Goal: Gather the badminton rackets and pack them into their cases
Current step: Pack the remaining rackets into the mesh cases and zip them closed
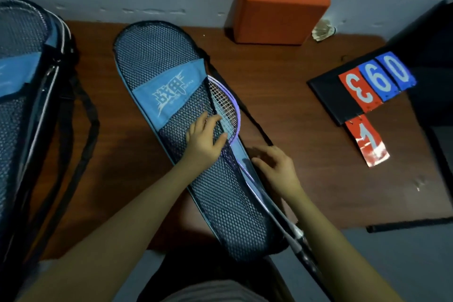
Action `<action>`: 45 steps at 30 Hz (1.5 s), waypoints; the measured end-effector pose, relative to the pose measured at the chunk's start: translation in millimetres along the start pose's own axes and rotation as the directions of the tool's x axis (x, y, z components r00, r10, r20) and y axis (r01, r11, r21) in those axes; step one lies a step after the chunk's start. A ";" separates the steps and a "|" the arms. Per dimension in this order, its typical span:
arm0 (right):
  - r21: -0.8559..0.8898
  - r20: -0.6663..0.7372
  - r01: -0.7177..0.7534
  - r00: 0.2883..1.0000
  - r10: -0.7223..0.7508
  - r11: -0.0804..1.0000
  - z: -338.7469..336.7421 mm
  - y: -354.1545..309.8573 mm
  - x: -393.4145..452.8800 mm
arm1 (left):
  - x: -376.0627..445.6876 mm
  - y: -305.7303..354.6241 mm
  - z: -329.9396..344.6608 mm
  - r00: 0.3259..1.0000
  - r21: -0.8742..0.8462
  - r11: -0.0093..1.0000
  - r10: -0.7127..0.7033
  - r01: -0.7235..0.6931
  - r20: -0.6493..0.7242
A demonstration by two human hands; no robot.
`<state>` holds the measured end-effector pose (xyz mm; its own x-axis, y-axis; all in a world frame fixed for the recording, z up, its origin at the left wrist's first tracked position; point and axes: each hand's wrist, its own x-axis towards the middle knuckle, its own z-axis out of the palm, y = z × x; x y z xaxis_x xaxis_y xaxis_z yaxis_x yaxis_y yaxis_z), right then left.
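A blue and black mesh racket case (159,61) lies diagonally across the wooden table (294,110). A purple-framed racket (231,105) sticks partly out of its right side, with the shaft and dark handle (300,240) running off the table's front edge. My left hand (204,138) rests on the mesh cover with its fingers at the open edge over the racket head. My right hand (275,165) lies with relaxed fingers on the case's right edge beside the racket's throat. A second case (22,86) with a racket inside lies at the far left.
An orange block (277,10) leans against the wall at the back. A crumpled shuttlecock (323,29) sits beside it. A black scoreboard with red and blue number cards (367,83) occupies the right side. Black straps (83,130) trail between the two cases.
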<state>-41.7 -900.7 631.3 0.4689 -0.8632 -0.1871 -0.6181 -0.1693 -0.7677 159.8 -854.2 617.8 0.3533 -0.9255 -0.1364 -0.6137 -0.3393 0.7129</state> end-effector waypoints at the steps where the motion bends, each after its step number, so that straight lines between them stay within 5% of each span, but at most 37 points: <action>1: -0.002 0.009 0.009 1.000 -0.009 1.000 -5.0 3.9 -11.6 | -11.2 4.2 4.7 1.000 0.008 1.000 0.009 -0.009 -0.008; 6: -0.011 0.128 0.065 0.990 -0.063 0.998 -26.8 33.6 -61.9 | -71.2 22.6 44.5 0.996 0.141 0.986 0.083 -0.086 0.029; 15: -0.166 0.258 0.208 0.953 -0.161 0.964 -63.3 99.5 -142.8 | -162.1 61.5 129.0 0.998 0.209 0.976 -0.067 0.066 -0.005; 23: -0.361 0.345 0.204 0.936 -0.073 0.910 -77.2 123.4 -187.9 | -178.8 83.5 152.5 0.980 -0.079 0.989 -0.132 0.122 -0.147; 33: -0.060 0.248 0.077 0.967 -0.060 0.995 -79.4 112.9 -188.2 | -177.7 100.0 144.4 0.939 -0.199 0.972 -0.183 0.127 -0.293; 40: 0.026 0.213 0.124 0.969 -0.127 0.992 -94.2 89.3 -174.0 | -172.5 105.6 117.8 0.882 -0.281 0.949 -0.252 0.144 -0.398; 45: 0.081 0.212 0.088 0.972 -0.103 0.993 -96.7 80.6 -174.6 | -164.2 110.8 110.0 0.918 -0.235 0.972 -0.116 0.026 -0.378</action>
<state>-234.4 -809.7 661.3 0.6530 -0.7208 -0.2325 -0.5212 -0.2050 -0.8284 -43.8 -758.4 643.5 0.6627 -0.7471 0.0520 -0.4214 -0.3146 0.8506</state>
